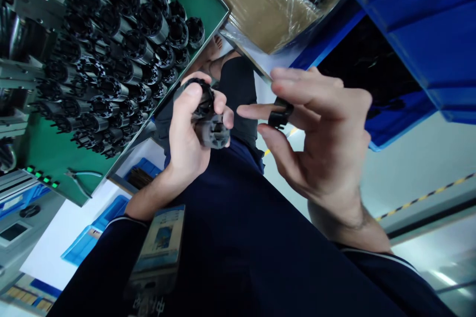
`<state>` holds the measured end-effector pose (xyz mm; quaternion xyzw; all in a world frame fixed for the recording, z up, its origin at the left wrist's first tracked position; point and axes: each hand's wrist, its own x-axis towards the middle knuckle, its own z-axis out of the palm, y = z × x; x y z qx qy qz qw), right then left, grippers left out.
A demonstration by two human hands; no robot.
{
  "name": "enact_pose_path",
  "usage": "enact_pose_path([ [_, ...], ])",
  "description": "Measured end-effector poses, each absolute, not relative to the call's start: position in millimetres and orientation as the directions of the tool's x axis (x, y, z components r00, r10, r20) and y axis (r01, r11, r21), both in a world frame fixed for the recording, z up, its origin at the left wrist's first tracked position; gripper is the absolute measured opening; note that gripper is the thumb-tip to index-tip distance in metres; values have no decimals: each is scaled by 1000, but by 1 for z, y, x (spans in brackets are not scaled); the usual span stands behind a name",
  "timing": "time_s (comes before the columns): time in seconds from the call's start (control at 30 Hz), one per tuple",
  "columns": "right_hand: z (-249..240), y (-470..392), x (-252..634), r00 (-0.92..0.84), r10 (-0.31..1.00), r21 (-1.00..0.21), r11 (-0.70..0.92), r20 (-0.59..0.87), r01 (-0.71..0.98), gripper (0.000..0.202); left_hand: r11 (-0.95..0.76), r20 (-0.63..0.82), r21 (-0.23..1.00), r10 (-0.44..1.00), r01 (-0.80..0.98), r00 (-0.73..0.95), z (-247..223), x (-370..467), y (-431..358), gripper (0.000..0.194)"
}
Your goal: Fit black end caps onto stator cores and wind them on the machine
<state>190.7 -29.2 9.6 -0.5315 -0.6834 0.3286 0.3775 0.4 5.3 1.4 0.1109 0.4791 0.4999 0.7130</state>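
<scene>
In the head view, my left hand (188, 131) is closed around two cylindrical motor stator cores. The upper stator core (204, 101) shows a black slotted end; the lower stator core (213, 132) is grey metal with a slotted opening and slightly blurred. My right hand (323, 124) is raised to the right, apart from the cores. A black plastic ring (279, 113) sits around one of its outstretched fingers, close to the thumb. That finger points toward the cores without touching them. How the ring's far side rests is hidden.
Many black-ended stator cores (126, 69) stand crowded on a green bench (40, 143) at left, with cutting pliers (80, 178) near its edge. A plastic-lined cardboard box (260, 5) holds bare metal cores. A blue bin (409, 44) with dark parts stands at right.
</scene>
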Motion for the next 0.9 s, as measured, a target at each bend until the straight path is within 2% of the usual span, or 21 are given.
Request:
enact_pose_path([
  [0.1,8,-38,189,-179,967,-865,245,183,439,69,502,-612,608,790,-615,39,-8,2,9,26],
  [0.23,5,-43,188,-187,948,-839,316,259,442,56,506,-624,588,780,-631,44,-11,10,7,41],
  [0.33,6,-44,186,-150,961,-819,278,234,502,55,492,-612,624,791,-607,11,-5,12,6,45],
  [0.5,3,-44,181,-131,966,-836,257,222,485,45,499,-616,663,787,-558,-28,3,11,7,45],
  [0.63,-5,-41,177,-192,967,-857,240,168,457,59,447,-584,690,808,-570,-74,-2,10,5,43],
  [0.8,-25,-42,173,-145,962,-900,267,230,343,38,454,-551,760,830,-465,-91,-12,6,1,31],
  [0.9,-34,-45,175,-153,962,-896,268,227,355,40,531,-616,724,785,-441,-65,-11,4,2,32],
])
